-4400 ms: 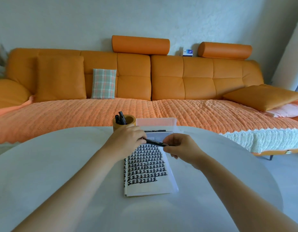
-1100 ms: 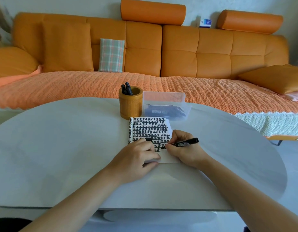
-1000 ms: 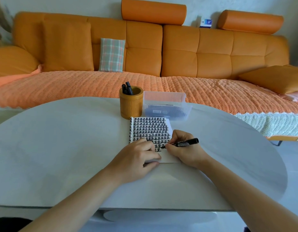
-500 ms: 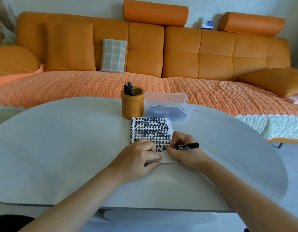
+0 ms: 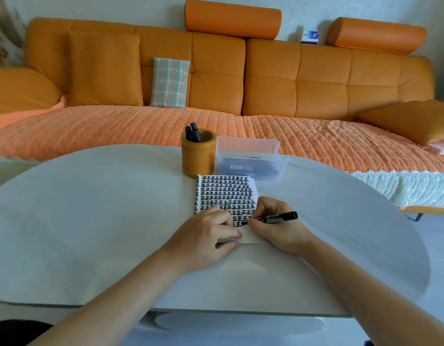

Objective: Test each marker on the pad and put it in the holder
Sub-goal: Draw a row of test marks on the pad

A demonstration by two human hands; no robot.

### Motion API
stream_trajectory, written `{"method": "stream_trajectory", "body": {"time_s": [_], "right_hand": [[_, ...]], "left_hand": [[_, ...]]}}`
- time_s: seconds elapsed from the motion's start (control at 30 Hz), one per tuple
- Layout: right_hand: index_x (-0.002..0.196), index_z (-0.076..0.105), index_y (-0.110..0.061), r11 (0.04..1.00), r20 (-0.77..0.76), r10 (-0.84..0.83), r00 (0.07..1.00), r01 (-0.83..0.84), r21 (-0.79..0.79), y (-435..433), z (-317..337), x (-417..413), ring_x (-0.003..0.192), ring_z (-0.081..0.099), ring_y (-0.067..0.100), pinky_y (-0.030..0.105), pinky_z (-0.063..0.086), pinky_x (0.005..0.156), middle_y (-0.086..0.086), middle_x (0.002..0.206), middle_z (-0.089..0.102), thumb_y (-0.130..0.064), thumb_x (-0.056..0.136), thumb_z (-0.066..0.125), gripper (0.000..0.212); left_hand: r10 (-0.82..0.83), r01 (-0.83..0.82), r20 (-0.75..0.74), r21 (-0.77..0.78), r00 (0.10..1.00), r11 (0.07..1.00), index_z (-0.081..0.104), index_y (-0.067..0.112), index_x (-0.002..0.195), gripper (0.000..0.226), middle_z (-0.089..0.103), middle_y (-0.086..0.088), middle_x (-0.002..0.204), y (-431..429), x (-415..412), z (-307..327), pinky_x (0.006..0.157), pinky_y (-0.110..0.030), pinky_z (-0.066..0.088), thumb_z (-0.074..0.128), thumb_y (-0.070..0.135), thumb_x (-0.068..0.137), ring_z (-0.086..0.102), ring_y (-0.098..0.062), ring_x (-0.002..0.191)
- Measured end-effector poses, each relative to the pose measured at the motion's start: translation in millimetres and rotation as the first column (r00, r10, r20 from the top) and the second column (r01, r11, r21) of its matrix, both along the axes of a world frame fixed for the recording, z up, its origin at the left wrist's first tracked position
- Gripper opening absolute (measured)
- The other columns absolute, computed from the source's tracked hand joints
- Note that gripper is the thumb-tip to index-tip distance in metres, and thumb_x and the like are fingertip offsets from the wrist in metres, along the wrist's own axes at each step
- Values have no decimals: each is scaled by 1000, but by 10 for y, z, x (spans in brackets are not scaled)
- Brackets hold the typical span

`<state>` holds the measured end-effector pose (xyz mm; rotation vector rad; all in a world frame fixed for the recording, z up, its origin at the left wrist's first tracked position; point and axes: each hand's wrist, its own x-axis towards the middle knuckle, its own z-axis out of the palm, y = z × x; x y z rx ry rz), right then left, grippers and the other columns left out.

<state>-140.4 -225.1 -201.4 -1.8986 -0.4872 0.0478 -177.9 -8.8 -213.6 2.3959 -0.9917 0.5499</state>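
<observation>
Black ink: rows of test marks fill most of the pad; only a bare strip is left at its 6 o'clock edge.
Marker: the marker lies nearly flat in my right hand, tip on the paper at the end of the lowest row, tail toward 3 o'clock.
Right fingers: closed around the marker barrel near the tip.
Left fingers: my left hand lies flat on the pad's near left corner, fingers curled down, pinning it. I judge it holds the cap, but I cannot see one.
Holder: the holder stands at 12 o'clock from the pad, touching or just beside its far edge, with three markers already in it.
Box: a clear box of more markers sits just beside the holder, at about 1 o'clock from the pad.
Table: pale table, bare elsewhere.
Risk, smear: my right palm rests near fresh ink; dragging it would smudge the row.
Risk, slip: if I lift my left hand mid-stroke, the pad could skate.
Risk, run-off: so little blank paper remains that a stroke may land on the table.
Risk, tip-over: reaching to 12 o'clock, my wrist could knock the holder.
</observation>
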Motion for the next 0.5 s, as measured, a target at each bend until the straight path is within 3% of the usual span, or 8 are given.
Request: {"method": "stream_trajectory", "body": {"time_s": [0.1,0.23,0.3,0.43,0.5], "right_hand": [[71,53,2,999,-11,31,999,-31,13,-10,3,-2,61,49,18,31,39,57,24,73,57,-10,79,69,21],[72,53,6,999,-12,42,999,-42,33,-8,-3,8,63,50,20,34,40,58,27,74,57,-10,78,70,24],[72,52,7,999,-8,45,999,-45,30,-4,8,6,61,50,18,30,40,57,22,70,55,-8,78,70,24],[69,48,8,999,-30,41,999,-41,16,-13,26,19,51,45,4,17,36,50,-6,60,53,14,80,65,21],[68,49,4,999,-41,20,999,-18,32,-17,29,26,50,44,5,18,35,48,-4,59,52,13,81,64,22]], "left_hand": [[-3,3,-4,0,1000,1000,75,24,93,11,54,8,84,2,0,-3,62,-32,43,68,30,87,47,-12,81],[-1,1,-6,1,1000,1000,75,24,94,11,54,8,84,4,1,0,62,-31,43,69,30,87,47,-11,81],[-1,1,-6,1,1000,1000,75,24,95,11,54,9,85,4,1,0,62,-30,43,69,30,87,47,-11,81],[-1,1,-4,9,1000,1000,75,24,95,12,53,9,85,4,-6,3,62,-29,43,68,30,87,46,-10,82],[-1,1,0,14,1000,1000,74,24,95,13,53,8,86,5,-10,8,62,-29,43,68,31,87,47,-11,82]]}}
